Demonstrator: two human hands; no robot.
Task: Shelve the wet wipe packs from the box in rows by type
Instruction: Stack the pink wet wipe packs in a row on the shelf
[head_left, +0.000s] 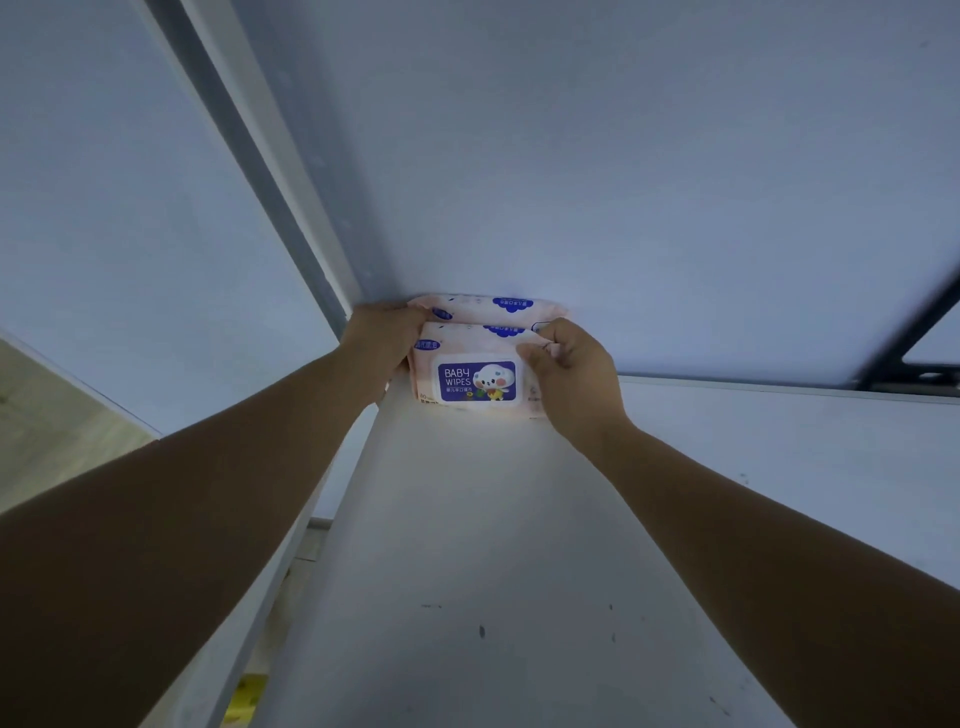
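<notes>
Two pink baby wipes packs stand on edge, one behind the other, at the far left end of a white shelf (467, 519). The front pack (475, 382) shows a white lid with a purple "BABY WIPES" label and a cartoon animal. The rear pack (498, 303) leans against the wall behind it. My left hand (384, 338) grips the left ends of the packs. My right hand (571, 374) pinches the front pack's upper right corner. The box is out of view.
A white wall rises behind the shelf, with a white upright post (291, 197) at the left. A dark bracket (914, 338) crosses the right side. Floor and a yellow object (244, 696) show below left.
</notes>
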